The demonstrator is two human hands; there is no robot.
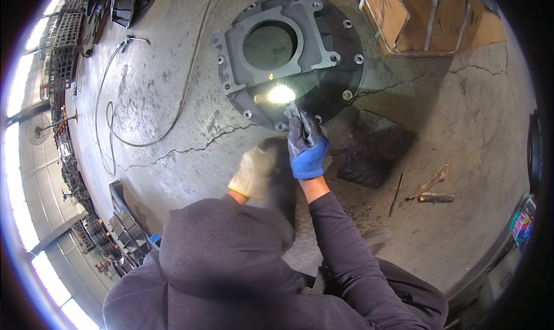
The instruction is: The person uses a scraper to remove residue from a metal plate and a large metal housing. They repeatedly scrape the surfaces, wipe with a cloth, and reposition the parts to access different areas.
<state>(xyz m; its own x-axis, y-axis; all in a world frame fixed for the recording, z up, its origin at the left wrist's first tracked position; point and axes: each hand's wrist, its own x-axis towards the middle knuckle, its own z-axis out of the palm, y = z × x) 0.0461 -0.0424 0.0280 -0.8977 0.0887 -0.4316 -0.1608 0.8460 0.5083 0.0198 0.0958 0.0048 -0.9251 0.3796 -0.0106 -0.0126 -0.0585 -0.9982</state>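
Observation:
A large round grey cast-metal housing (337,36) lies flat on the floor ahead of me, with a big central opening and bolt holes around its rim. My right hand (307,144), in a blue glove with a darkened palm and fingers, is closed on a slim grey tool at the housing's near edge. A dazzling white glow (281,94) just beyond the fingertips hides the tool's tip and the metal there. To its left is my left hand (252,171), in a beige glove with yellow trim. Its fingers are hidden behind a blurred dark shape.
A cardboard box (433,24) stands at the far right. Black plastic sheeting (372,157) and broken wood pieces (435,197) lie right of my hands. On the left, a hose (147,144) loops over the cracked concrete, and metal parts (130,232) stand near a fan (40,128).

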